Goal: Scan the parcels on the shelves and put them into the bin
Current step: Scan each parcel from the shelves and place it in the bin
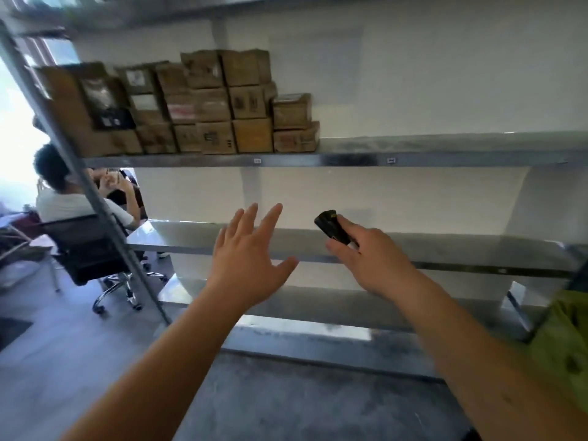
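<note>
Reaching up with left hand [246,253], fingers spread and holding nothing, for taking a parcel. Gripping scanner [332,227] in right hand [366,256], fingers curled round it, probably for aiming. Parcels [203,103] stacking on upper shelf [445,154], well above both hands; bin not showing.

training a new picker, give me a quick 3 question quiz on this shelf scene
1. True or false: the left hand is holding a parcel.
2. What does the right hand grip? A) tape roll B) black scanner C) marker
3. On which side of the upper shelf are the cardboard parcels stacked?

Key:
1. False; it is open, fingers spread, holding nothing.
2. B, the black scanner.
3. The left side; its right part shows no parcels.
</note>
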The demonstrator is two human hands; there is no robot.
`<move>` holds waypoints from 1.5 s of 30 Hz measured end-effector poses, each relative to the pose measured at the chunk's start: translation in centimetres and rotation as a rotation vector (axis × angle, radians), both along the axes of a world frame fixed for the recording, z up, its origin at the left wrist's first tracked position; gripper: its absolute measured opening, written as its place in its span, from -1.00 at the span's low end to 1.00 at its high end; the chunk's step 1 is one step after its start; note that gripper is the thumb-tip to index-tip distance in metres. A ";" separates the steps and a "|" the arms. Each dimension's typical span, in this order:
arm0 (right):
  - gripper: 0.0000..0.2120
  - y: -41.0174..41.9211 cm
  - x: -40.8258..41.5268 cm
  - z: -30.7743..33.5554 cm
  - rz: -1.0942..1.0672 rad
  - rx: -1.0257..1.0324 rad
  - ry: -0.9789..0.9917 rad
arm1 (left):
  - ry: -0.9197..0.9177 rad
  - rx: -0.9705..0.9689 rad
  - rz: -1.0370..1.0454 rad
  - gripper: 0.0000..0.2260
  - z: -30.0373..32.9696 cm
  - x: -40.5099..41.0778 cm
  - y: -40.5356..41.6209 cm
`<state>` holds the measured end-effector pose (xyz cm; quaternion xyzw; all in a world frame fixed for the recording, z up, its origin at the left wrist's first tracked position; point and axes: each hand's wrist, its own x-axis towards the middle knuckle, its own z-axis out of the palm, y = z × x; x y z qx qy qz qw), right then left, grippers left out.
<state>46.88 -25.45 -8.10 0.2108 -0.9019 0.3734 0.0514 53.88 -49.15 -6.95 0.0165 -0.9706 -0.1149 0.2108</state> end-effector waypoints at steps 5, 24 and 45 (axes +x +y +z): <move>-0.43 -3.0 -2.1 5.3 0.011 0.025 0.099 | 0.077 -0.018 0.025 -0.14 4.7 -2.4 -2.6; -0.51 -3.7 -30.2 12.0 -0.041 0.141 0.253 | 0.090 -0.062 -0.005 -0.14 12.8 -32.3 -5.1; -0.48 -6.3 -44.5 13.4 -0.047 0.196 0.180 | 0.012 -0.152 -0.130 -0.51 16.5 -48.1 -6.6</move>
